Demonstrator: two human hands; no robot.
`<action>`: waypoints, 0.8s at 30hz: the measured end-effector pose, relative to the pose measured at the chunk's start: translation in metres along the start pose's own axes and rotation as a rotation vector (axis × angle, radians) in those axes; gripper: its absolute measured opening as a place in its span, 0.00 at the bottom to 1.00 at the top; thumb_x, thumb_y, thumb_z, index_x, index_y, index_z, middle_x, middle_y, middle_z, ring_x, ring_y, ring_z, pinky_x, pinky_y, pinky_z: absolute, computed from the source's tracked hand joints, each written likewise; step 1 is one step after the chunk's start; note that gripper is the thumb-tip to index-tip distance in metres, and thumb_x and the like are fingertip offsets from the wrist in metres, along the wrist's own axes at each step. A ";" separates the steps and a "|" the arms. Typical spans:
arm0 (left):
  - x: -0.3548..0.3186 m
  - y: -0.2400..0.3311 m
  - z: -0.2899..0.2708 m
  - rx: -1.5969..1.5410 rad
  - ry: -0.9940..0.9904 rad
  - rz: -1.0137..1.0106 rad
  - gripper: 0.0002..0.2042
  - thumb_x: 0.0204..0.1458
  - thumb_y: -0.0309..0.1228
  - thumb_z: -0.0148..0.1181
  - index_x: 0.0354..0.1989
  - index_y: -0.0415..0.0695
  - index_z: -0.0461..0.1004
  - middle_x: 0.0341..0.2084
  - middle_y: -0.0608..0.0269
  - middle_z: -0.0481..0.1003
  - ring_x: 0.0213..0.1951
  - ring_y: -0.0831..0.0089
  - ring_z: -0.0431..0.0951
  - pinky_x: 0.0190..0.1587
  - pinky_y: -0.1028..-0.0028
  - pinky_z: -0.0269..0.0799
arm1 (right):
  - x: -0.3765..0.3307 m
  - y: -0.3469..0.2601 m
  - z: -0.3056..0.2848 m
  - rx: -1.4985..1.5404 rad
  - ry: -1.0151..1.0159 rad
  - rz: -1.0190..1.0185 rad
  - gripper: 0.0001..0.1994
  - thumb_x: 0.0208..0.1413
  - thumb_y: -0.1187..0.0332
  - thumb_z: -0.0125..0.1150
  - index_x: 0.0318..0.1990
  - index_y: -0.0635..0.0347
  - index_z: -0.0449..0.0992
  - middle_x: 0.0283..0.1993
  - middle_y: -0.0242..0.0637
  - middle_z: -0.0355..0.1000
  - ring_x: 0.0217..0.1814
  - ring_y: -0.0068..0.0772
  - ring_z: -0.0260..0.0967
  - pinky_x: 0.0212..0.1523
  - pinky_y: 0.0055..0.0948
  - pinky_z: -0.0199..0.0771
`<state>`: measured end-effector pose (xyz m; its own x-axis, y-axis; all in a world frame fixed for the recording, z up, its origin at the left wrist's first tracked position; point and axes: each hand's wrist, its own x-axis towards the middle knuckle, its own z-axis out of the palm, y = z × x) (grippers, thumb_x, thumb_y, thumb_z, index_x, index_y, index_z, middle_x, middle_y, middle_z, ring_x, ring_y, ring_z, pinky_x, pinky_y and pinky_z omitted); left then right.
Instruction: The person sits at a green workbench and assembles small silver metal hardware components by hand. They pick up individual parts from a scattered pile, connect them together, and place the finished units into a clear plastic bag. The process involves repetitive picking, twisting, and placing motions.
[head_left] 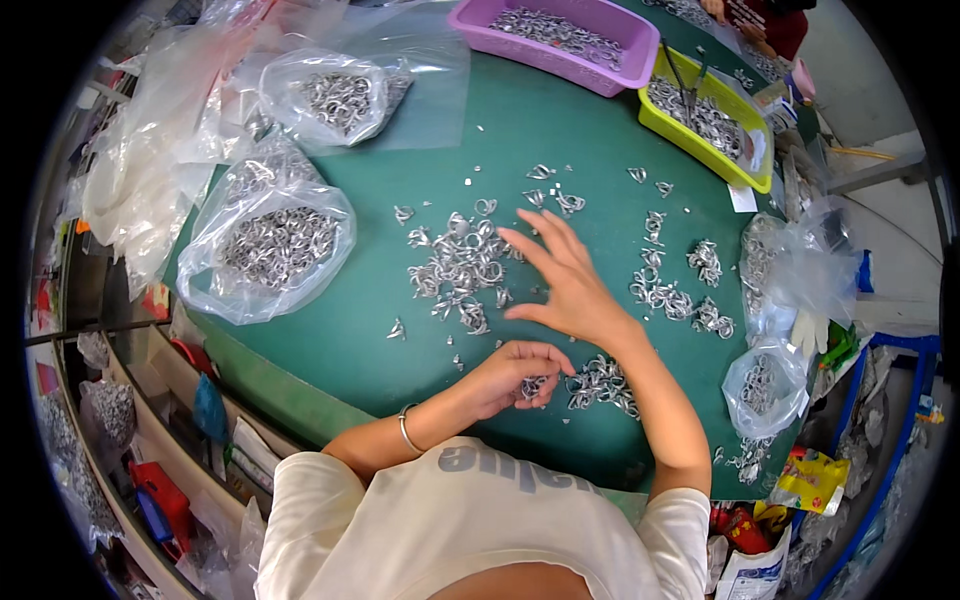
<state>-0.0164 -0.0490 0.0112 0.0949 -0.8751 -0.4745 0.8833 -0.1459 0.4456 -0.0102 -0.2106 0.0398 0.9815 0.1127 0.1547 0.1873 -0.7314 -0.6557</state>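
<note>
My left hand (pixel 519 379) is curled near the table's front edge, with several small silver metal rings (pixel 533 386) held in its fingers. Just beyond it, my right hand (pixel 560 275) is spread with its fingers apart at the right side of a loose heap of silver rings (pixel 458 265). Its fingertips are close to the heap; whether they touch a ring I cannot tell. Beside my left hand, under my right forearm, lies a smaller pile of rings (pixel 603 386). To the right, more rings are grouped in small clusters (pixel 662 297) on the green tabletop (pixel 380 340).
Open plastic bags of rings stand at left (pixel 275 250) and far left (pixel 340 100); another bag (pixel 765 385) is at right. A purple basket (pixel 560 72) and a yellow-green basket (pixel 700 143) hold rings at the back. Another person's hand (pixel 716 10) shows at the far right.
</note>
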 end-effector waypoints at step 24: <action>-0.052 -0.020 -0.022 0.074 0.011 0.106 0.07 0.55 0.26 0.47 0.34 0.38 0.72 0.14 0.65 0.66 0.16 0.79 0.66 0.14 0.82 0.54 | -0.042 -0.012 -0.038 -0.086 0.388 0.464 0.06 0.40 0.82 0.55 0.29 0.68 0.72 0.25 0.38 0.69 0.24 0.25 0.65 0.27 0.24 0.66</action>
<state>-0.0285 0.0094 0.0102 0.1913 -0.8824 -0.4299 0.8318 -0.0868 0.5482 -0.0552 -0.2323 0.0691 0.8710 -0.4720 0.1361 -0.2759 -0.6993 -0.6594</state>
